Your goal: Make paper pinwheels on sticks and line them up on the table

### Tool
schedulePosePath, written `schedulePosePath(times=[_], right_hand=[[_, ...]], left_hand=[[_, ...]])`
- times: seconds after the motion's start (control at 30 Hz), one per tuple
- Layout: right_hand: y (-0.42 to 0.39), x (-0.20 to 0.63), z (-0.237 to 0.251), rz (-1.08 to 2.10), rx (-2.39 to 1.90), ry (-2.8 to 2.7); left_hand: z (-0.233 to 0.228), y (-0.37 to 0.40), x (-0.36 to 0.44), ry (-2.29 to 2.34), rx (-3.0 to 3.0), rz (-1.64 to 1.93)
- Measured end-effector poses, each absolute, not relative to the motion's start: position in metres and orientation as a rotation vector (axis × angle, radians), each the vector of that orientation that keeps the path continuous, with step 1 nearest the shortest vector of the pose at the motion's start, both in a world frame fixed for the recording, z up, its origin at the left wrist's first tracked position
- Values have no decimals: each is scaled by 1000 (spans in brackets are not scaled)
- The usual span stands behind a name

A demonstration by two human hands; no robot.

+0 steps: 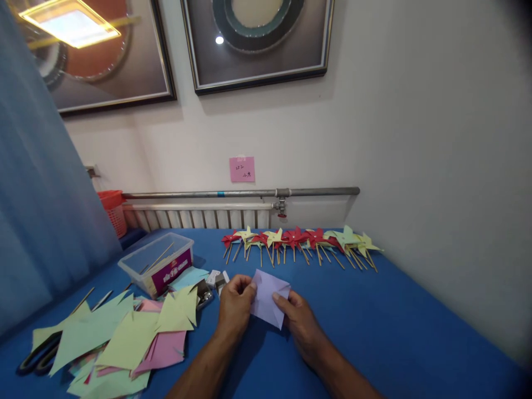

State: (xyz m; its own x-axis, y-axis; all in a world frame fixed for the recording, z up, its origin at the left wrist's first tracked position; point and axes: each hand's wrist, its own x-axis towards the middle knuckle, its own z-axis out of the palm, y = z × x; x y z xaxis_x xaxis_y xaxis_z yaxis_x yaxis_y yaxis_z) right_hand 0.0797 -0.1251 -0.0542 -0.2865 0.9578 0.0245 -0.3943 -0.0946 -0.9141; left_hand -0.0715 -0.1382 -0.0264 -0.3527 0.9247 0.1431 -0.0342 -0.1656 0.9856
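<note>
Both hands, left hand [235,303] and right hand [300,320], pinch the lilac paper square [269,296] between fingertips.

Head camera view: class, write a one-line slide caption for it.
Both hands, left hand and right hand, fold a lilac paper square on a blue table; finished pinwheels line the wall.
</note>
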Motion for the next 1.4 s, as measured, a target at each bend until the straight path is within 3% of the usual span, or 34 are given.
schedulePosePath(times=[0.43,1.0,1.4], right_hand=[[-121,79,-67,1488,-909,-1140],[-115,81,-72,1468,-949,-1137],[-122,79,-57,1573,-858,-1014]], left_hand=[[-27,-142,-71,1388,1219,1623],[-29,-153,-74,1553,2605,1384],[-27,-152,-75,1560,2840,1396]])
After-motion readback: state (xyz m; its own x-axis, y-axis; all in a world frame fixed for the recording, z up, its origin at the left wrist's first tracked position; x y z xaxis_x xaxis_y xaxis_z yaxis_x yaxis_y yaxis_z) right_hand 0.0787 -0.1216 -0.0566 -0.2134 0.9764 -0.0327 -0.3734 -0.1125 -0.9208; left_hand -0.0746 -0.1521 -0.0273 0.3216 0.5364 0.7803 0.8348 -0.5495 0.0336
